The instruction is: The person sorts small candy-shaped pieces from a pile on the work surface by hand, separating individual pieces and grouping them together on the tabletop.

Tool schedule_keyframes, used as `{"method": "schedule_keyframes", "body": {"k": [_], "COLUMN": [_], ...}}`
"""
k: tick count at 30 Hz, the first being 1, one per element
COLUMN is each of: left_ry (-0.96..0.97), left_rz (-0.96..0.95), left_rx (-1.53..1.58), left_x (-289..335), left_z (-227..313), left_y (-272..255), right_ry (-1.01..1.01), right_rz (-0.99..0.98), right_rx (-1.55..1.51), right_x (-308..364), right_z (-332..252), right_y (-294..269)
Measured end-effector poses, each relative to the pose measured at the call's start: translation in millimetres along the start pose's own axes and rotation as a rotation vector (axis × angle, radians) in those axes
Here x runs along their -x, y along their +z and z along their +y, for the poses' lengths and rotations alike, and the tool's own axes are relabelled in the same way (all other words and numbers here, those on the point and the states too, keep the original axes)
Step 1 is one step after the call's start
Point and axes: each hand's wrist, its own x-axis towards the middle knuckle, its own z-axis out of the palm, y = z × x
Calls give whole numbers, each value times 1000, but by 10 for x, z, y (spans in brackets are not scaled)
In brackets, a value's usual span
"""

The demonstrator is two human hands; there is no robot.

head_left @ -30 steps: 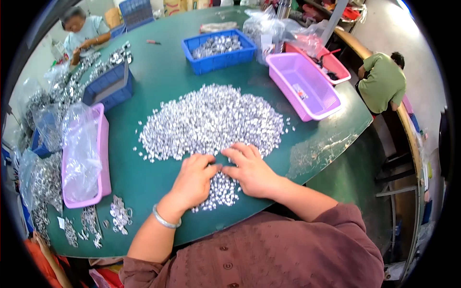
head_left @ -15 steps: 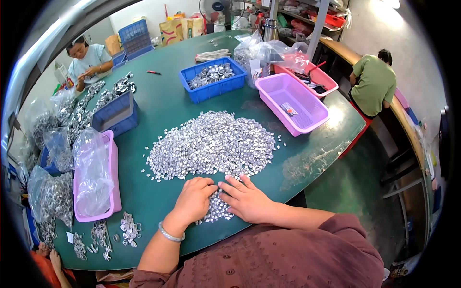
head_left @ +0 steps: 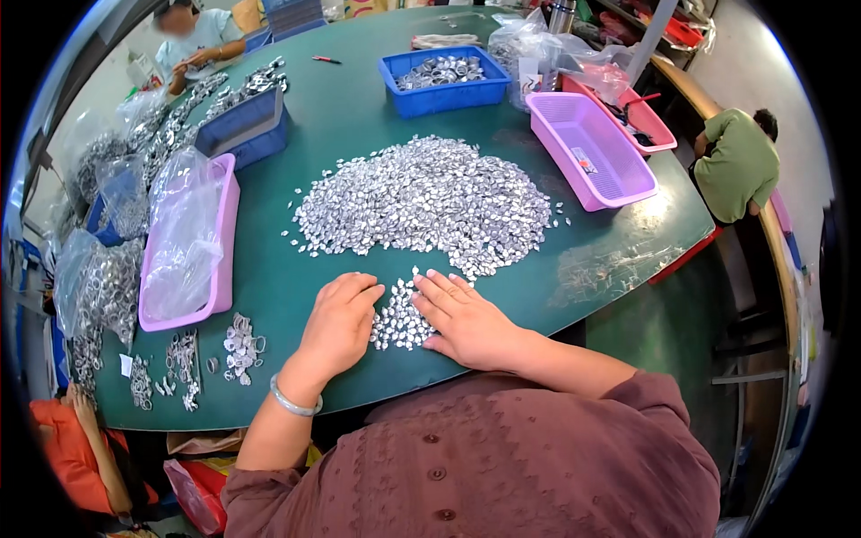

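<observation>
A large heap of small, silvery, leaf-shaped metal pieces (head_left: 421,202) lies in the middle of the table. Nearer me, apart from that heap, is a small batch of the same pieces (head_left: 400,325). My left hand (head_left: 339,321) rests along the left side of this batch, fingers bent a little and lying on the table, a bangle on its wrist. Along the batch's right side my right hand (head_left: 466,318) lies flat, fingers stretched and spread, the fingertips touching some pieces. Neither hand grips anything; what is under the right palm is hidden.
Left of the heap stand a pink basket (head_left: 226,260) with plastic bags and a blue bin (head_left: 280,134). A blue bin of metal rings (head_left: 448,100) and a purple basket (head_left: 619,193) stand beyond. Co-workers sit at far left (head_left: 202,40), lower left (head_left: 76,448) and right (head_left: 740,166).
My hands have drawn the small batch toward me, and a gap of bare table now separates it from the large heap. The whole view has shifted downward.
</observation>
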Motion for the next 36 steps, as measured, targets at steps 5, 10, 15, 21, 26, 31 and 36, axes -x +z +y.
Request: {"method": "schedule_keyframes", "body": {"k": [5,10,15,21,26,31,36], "left_ry": [-113,-153,-186,-180,-213,-136,50], "left_rz": [-113,-274,-323,-368,-331,-308,-357], "left_rx": [-82,-68,-89,-46,-68,-94,-90], "left_x": [240,313,347,366,342,219,-36], "left_z": [70,205,267,245,286,407,622], "left_y": [-90,-49,-16,36,13,24,282], "right_ry": [-5,24,-109,-79,-85,41,46], "right_rz": [-45,-60,-81,-54,105,401,334], "right_rx": [6,6,-82,-130,-147,-105,-126], "right_x": [-130,-207,-356,-336,-266,-73,184], "right_z": [-45,-57,-56,-15,118,496,533], "right_y": [85,112,212,181,16,-342,-254]}}
